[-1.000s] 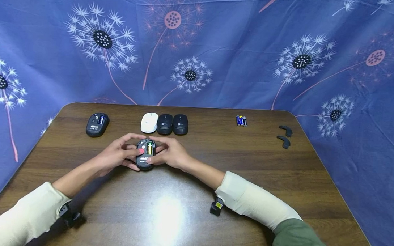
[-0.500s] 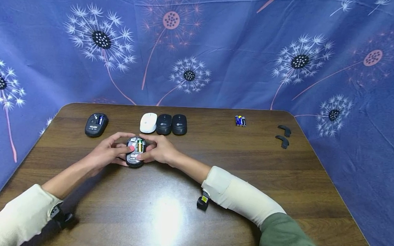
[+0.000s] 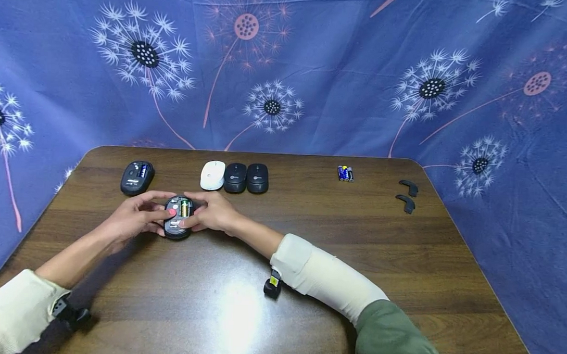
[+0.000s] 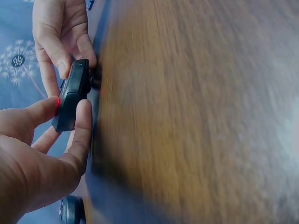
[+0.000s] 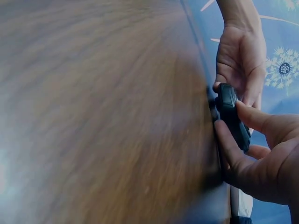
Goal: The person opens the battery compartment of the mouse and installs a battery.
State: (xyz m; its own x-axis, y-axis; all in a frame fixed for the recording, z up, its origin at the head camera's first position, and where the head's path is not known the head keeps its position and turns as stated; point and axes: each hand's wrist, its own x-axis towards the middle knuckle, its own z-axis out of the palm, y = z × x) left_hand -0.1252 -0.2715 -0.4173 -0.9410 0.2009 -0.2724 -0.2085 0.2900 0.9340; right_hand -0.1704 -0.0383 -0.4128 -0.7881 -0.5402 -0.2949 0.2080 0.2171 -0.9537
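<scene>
A black computer mouse point(image 3: 177, 226) is held underside up between both hands, its battery bay uncovered with a green and gold battery point(image 3: 185, 208) lying inside. My left hand point(image 3: 134, 218) grips its left side, the thumb on the underside face. From the right, my right hand point(image 3: 215, 213) pinches the other edge, thumb near the label. Both wrist views show the mouse point(image 4: 74, 95) edge-on, with fingers on its two faces. A second upturned black mouse point(image 3: 137, 178), a blue battery in its open bay, lies just beyond my left hand.
A white mouse point(image 3: 212, 175) and two black mice point(image 3: 235, 177) stand side by side at the back of the brown table point(image 3: 336, 283). Several small batteries point(image 3: 345, 173) lie farther right. Two black curved covers point(image 3: 406, 203) are near the right edge. A patterned blue cloth point(image 3: 342, 95) hangs behind.
Both hands have carried the held mouse to the left, toward the other upturned mouse. Their grip on it looks the same. The things on the table have stayed put.
</scene>
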